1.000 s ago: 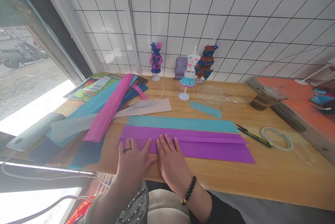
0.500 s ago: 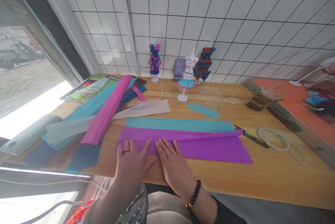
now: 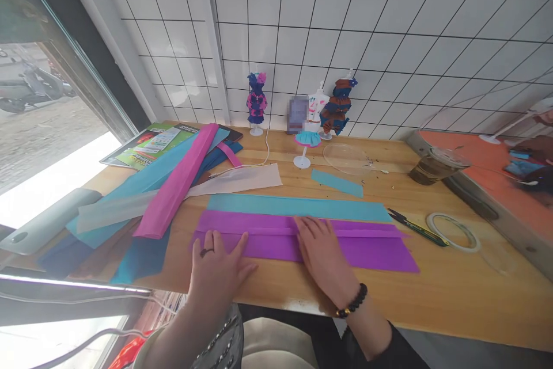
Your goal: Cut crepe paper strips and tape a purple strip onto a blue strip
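Observation:
A long sheet of purple crepe paper (image 3: 371, 254) lies on the wooden table, with a narrow fold running along its length. My left hand (image 3: 218, 262) rests flat on the left part of the purple sheet, fingers spread. Farther right, my right hand (image 3: 326, 257) lies on the fold with its fingers stretched out, covering a bit of it. Just behind the purple sheet is a strip of turquoise paper (image 3: 298, 206). A black-and-yellow craft knife (image 3: 419, 228) lies past the sheet's right end, beside a roll of tape (image 3: 453, 232).
Left, a pile of paper strips includes a pink one (image 3: 177, 185), near a booklet (image 3: 149, 147). Small dress forms, one in a turquoise skirt (image 3: 308, 139), stand at the back wall. A cup with dark drink (image 3: 436, 166) sits by an orange surface (image 3: 466, 156) on the right.
My right hand has slid to the right along the purple paper's fold. The fold's right part now lies nearer me and straighter. My left hand has stayed in place.

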Demonstrator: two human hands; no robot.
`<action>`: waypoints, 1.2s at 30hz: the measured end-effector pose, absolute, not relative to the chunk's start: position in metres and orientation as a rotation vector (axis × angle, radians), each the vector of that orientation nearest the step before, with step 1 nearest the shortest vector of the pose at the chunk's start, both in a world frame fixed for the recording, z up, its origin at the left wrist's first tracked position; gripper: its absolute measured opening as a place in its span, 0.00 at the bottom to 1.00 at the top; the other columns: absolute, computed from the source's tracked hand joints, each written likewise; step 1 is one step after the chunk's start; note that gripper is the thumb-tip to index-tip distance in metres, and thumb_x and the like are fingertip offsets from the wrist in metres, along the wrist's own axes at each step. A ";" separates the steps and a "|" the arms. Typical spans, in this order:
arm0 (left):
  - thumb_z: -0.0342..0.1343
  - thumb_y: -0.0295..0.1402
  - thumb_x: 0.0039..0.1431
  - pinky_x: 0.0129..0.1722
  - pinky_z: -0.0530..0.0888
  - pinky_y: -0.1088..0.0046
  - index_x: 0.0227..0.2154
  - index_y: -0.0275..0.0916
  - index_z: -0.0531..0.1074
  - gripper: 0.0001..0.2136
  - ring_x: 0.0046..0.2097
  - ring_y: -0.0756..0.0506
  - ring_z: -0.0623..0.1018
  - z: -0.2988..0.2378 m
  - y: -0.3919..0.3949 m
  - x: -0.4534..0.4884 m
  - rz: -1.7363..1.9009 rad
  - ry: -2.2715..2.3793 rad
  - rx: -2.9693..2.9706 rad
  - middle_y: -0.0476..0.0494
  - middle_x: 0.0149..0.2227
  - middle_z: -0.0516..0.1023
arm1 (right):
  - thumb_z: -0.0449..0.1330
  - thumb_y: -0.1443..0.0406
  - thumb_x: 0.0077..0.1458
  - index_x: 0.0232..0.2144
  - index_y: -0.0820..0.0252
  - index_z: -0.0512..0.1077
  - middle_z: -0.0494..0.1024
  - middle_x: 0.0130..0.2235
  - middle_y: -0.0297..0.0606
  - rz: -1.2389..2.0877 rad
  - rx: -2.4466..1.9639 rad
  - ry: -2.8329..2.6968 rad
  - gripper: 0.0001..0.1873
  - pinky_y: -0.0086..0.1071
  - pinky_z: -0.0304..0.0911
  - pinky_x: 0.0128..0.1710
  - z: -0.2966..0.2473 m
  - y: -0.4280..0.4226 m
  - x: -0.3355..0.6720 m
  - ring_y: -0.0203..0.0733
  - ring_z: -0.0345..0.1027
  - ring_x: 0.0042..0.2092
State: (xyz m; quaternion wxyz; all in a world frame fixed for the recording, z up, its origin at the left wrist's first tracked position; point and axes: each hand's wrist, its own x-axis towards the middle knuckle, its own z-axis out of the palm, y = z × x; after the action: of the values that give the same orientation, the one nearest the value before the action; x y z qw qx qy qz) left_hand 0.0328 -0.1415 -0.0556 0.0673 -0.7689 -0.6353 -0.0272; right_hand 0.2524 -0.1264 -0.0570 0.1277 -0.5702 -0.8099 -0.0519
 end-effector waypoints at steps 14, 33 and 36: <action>0.51 0.44 0.53 0.56 0.57 0.58 0.46 0.34 0.69 0.22 0.59 0.37 0.58 -0.070 -0.132 0.038 -0.224 -1.631 -2.481 0.33 0.55 0.63 | 0.44 0.61 0.60 0.42 0.55 0.70 0.75 0.39 0.40 0.060 -1.670 -2.189 0.16 0.36 0.56 0.39 -0.071 -0.122 0.315 0.41 0.65 0.41; 0.53 0.47 0.51 0.45 0.68 0.58 0.51 0.39 0.66 0.26 0.54 0.33 0.63 -0.069 -0.134 0.060 -0.181 -1.720 -2.454 0.29 0.52 0.65 | 0.47 0.60 0.59 0.40 0.55 0.71 0.75 0.39 0.39 0.046 -1.741 -2.119 0.15 0.36 0.53 0.39 -0.075 -0.121 0.317 0.42 0.64 0.41; 0.53 0.48 0.51 0.46 0.68 0.58 0.51 0.40 0.66 0.26 0.53 0.33 0.64 -0.069 -0.135 0.058 -0.188 -1.690 -2.440 0.30 0.51 0.65 | 0.46 0.59 0.60 0.41 0.55 0.71 0.75 0.39 0.39 0.059 -1.752 -2.093 0.16 0.37 0.53 0.39 -0.075 -0.121 0.320 0.43 0.64 0.41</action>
State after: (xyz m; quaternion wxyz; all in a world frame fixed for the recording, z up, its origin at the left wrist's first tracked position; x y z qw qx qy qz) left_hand 0.0585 -0.1346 -0.0686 0.0839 -0.8175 -0.5662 -0.0630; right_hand 0.3204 -0.1215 -0.0750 0.2041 -0.6281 -0.7506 0.0212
